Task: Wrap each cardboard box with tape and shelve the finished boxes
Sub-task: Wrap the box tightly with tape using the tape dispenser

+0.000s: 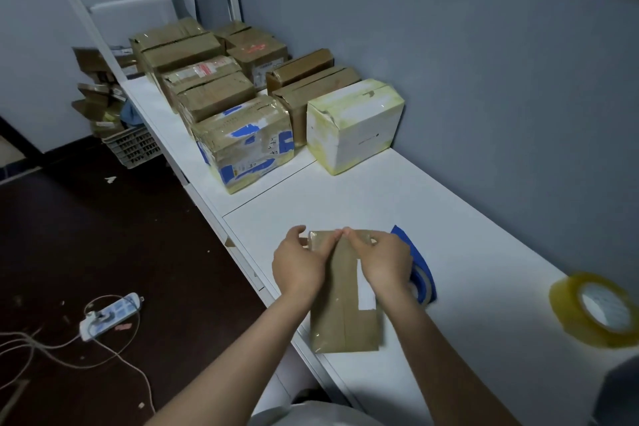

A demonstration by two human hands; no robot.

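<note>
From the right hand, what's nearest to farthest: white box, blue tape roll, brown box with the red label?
From the right hand, gripping the flat cardboard box:
1. Blue tape roll, right beside it.
2. White box, further up the table.
3. Brown box with the red label, at the far end.
</note>
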